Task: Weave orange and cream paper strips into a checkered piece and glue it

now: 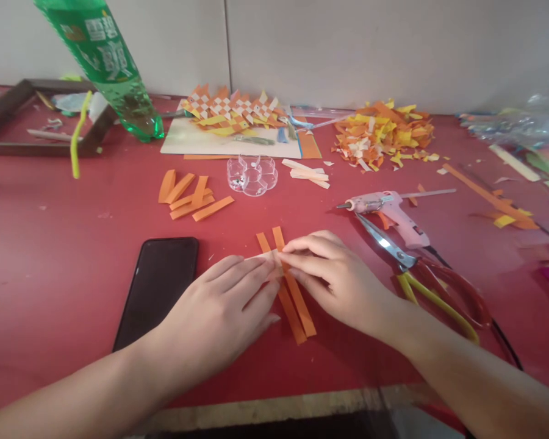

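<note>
Two orange paper strips [299, 299] lie side by side on the red table, crossed near their upper part by a pale paper strip [257, 255]. My left hand [229, 299] is closed, its fingertips holding the pale strip at the crossing. From the other side, my right hand [343, 277] pinches the strips at the same spot, thumb and fingers together. My fingers hide part of the crossing. Beyond my hands are loose orange strips [178, 190] and a small pile of pale strips [318, 177].
A phone [158, 280] lies left; scissors [409, 262] and a pink glue gun [388, 210] lie right. Behind are a clear compartment dish [255, 189], a woven paper fish [224, 110], folded paper pieces [388, 131], a green bottle [105, 61] and a dark frame [32, 148].
</note>
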